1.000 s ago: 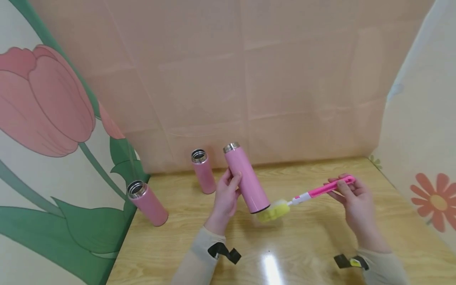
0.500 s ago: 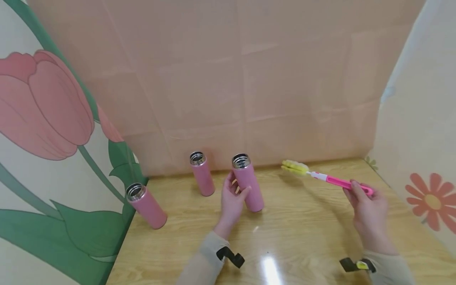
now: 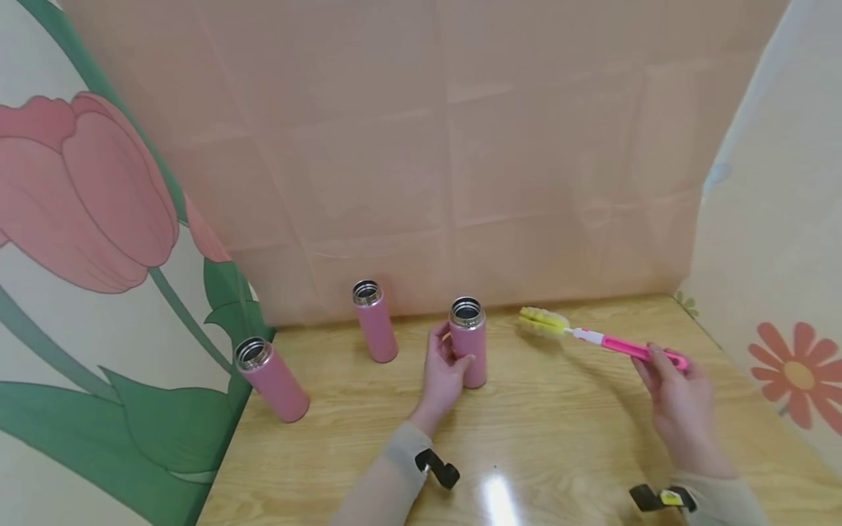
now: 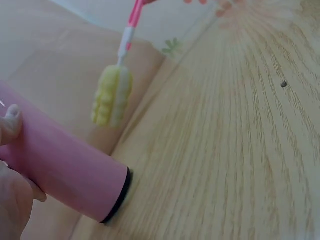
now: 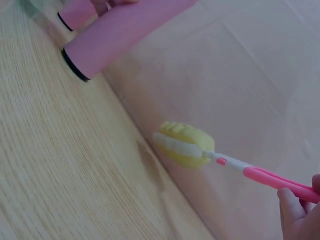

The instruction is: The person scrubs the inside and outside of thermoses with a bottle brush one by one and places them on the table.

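My left hand (image 3: 444, 376) grips a pink thermos bottle (image 3: 469, 347) from its left side. The bottle stands upright and lidless, its steel mouth facing up and its black base at the wooden table. Off to the right, my right hand (image 3: 677, 402) pinches the pink handle of a bottle brush (image 3: 618, 345). The yellow and white sponge head (image 5: 182, 145) points left, held above the table with a shadow below it. In the left wrist view, the thumb and fingers wrap the pink bottle (image 4: 65, 160), and the sponge head (image 4: 113, 95) hangs beyond it.
Two more lidless pink bottles stand to the left: one near the back (image 3: 376, 325), another by the left edge (image 3: 276, 383). A pinkish sheet (image 3: 395, 146) covers the back wall along the wooden table (image 3: 546, 453). Flower-painted walls flank both sides.
The left hand has turned the tilted bottle upright and brought it down to the table, slightly right. The right hand has swung the brush head up and away from the bottle's base.
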`<control>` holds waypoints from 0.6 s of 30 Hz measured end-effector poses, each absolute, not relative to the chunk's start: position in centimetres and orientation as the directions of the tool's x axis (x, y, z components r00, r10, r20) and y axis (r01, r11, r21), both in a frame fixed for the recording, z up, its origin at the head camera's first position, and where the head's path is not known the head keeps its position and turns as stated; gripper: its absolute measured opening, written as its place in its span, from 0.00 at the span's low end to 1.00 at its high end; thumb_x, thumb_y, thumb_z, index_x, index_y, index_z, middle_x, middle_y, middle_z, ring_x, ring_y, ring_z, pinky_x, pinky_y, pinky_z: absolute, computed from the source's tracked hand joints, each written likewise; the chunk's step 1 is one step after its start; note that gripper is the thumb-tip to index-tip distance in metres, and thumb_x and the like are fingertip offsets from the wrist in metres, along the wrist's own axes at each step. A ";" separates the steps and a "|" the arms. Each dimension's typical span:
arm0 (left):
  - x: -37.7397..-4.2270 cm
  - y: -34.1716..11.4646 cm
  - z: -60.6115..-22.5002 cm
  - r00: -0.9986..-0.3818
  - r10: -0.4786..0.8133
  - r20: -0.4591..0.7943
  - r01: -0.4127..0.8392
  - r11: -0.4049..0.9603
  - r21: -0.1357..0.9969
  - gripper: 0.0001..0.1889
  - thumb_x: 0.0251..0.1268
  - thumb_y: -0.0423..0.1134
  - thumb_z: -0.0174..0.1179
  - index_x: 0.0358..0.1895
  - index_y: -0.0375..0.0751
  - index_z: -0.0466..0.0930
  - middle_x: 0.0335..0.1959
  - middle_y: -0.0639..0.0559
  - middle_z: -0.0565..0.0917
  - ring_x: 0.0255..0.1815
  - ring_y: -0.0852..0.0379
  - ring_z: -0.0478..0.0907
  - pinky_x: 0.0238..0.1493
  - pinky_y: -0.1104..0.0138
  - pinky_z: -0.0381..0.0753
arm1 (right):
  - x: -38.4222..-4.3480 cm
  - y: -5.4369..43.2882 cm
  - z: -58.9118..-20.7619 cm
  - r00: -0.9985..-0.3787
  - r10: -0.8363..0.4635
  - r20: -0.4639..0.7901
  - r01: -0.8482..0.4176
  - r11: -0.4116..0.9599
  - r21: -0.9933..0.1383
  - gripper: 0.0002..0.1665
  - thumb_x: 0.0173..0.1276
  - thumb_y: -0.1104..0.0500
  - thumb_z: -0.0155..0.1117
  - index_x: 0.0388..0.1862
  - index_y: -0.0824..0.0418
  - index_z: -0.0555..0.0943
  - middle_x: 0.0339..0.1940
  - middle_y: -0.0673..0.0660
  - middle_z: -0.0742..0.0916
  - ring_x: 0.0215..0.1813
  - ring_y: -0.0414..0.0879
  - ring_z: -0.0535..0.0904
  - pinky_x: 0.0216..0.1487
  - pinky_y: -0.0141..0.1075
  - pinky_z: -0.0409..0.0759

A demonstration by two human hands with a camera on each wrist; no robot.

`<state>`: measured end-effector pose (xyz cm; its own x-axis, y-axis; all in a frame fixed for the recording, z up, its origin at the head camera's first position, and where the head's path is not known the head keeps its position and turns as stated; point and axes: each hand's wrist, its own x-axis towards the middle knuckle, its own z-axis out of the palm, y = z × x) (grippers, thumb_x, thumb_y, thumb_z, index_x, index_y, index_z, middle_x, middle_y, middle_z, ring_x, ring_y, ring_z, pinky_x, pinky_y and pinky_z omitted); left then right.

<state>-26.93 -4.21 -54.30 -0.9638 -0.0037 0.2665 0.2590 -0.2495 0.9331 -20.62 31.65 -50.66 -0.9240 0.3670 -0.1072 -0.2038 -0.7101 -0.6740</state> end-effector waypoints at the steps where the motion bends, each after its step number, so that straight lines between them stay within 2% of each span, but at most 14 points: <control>1: -27.0 -4.1 -54.4 -0.966 -0.002 0.260 0.252 -0.251 0.935 0.40 0.62 0.13 0.62 0.74 0.51 0.67 0.72 0.49 0.77 0.72 0.46 0.75 0.73 0.50 0.75 | -20.6 31.7 -50.7 -0.925 0.362 -0.114 -0.200 -0.721 -0.664 0.05 0.77 0.73 0.65 0.46 0.69 0.77 0.46 0.58 0.85 0.50 0.48 0.91 0.61 0.36 0.82; 5: -27.4 -4.0 -54.5 -0.970 -0.003 0.243 0.238 -0.227 0.944 0.41 0.64 0.14 0.63 0.75 0.55 0.68 0.73 0.51 0.76 0.74 0.48 0.74 0.75 0.51 0.73 | -20.7 31.5 -51.0 -0.928 0.341 -0.150 -0.179 -0.762 -0.623 0.03 0.78 0.73 0.63 0.43 0.69 0.78 0.45 0.58 0.86 0.49 0.48 0.91 0.62 0.36 0.82; 8: -27.8 -3.9 -54.3 -0.970 0.000 0.243 0.238 -0.209 0.949 0.42 0.64 0.14 0.63 0.76 0.55 0.68 0.75 0.51 0.75 0.76 0.48 0.73 0.77 0.51 0.71 | -21.0 31.4 -51.2 -0.923 0.342 -0.177 -0.163 -0.764 -0.624 0.03 0.78 0.73 0.63 0.41 0.68 0.78 0.43 0.58 0.86 0.48 0.47 0.90 0.62 0.36 0.82; 10: -28.0 -4.0 -54.1 -0.969 0.007 0.246 0.241 -0.180 0.954 0.42 0.64 0.15 0.65 0.77 0.53 0.68 0.77 0.50 0.74 0.79 0.48 0.69 0.79 0.52 0.67 | -21.2 31.5 -51.5 -0.922 0.345 -0.178 -0.146 -0.734 -0.663 0.03 0.77 0.73 0.64 0.42 0.68 0.79 0.42 0.56 0.87 0.47 0.46 0.91 0.60 0.35 0.83; 12: -28.0 -4.4 -54.0 -0.968 0.008 0.249 0.247 -0.118 0.962 0.42 0.65 0.19 0.69 0.78 0.53 0.67 0.78 0.51 0.73 0.81 0.49 0.66 0.81 0.51 0.62 | -21.5 31.8 -52.0 -0.926 0.342 -0.161 -0.111 -0.653 -0.749 0.03 0.76 0.73 0.66 0.42 0.67 0.81 0.40 0.54 0.88 0.45 0.44 0.91 0.57 0.34 0.85; 14: -28.0 -5.1 -54.1 -0.969 0.012 0.245 0.245 -0.040 0.969 0.43 0.65 0.25 0.73 0.80 0.54 0.66 0.79 0.53 0.72 0.82 0.50 0.64 0.83 0.50 0.59 | -21.7 32.2 -52.7 -0.943 0.308 -0.127 -0.044 -0.492 -0.869 0.05 0.75 0.72 0.67 0.47 0.70 0.83 0.39 0.51 0.91 0.43 0.42 0.91 0.52 0.33 0.87; 15: -27.9 -5.5 -54.2 -0.970 0.015 0.244 0.244 -0.003 0.970 0.44 0.65 0.27 0.74 0.82 0.54 0.65 0.80 0.54 0.71 0.83 0.51 0.63 0.83 0.50 0.58 | -21.8 32.5 -53.0 -0.954 0.280 -0.106 -0.005 -0.370 -0.929 0.09 0.76 0.70 0.68 0.51 0.73 0.83 0.39 0.51 0.92 0.42 0.40 0.91 0.50 0.33 0.87; 17: -27.7 -6.6 -54.4 -0.966 0.025 0.256 0.257 0.037 0.966 0.47 0.65 0.30 0.75 0.84 0.53 0.61 0.81 0.50 0.69 0.83 0.48 0.63 0.83 0.46 0.57 | -21.9 32.9 -53.6 -0.974 0.219 -0.064 0.054 -0.049 -0.997 0.18 0.77 0.65 0.69 0.58 0.78 0.81 0.38 0.52 0.93 0.40 0.38 0.91 0.45 0.32 0.89; 18: -27.5 -7.2 -54.4 -0.965 0.030 0.262 0.263 0.040 0.964 0.48 0.65 0.29 0.75 0.85 0.52 0.59 0.82 0.49 0.68 0.83 0.47 0.62 0.83 0.46 0.56 | -21.9 33.2 -53.8 -0.982 0.185 -0.044 0.065 0.111 -0.992 0.23 0.78 0.62 0.69 0.61 0.80 0.79 0.39 0.54 0.93 0.39 0.38 0.90 0.43 0.32 0.89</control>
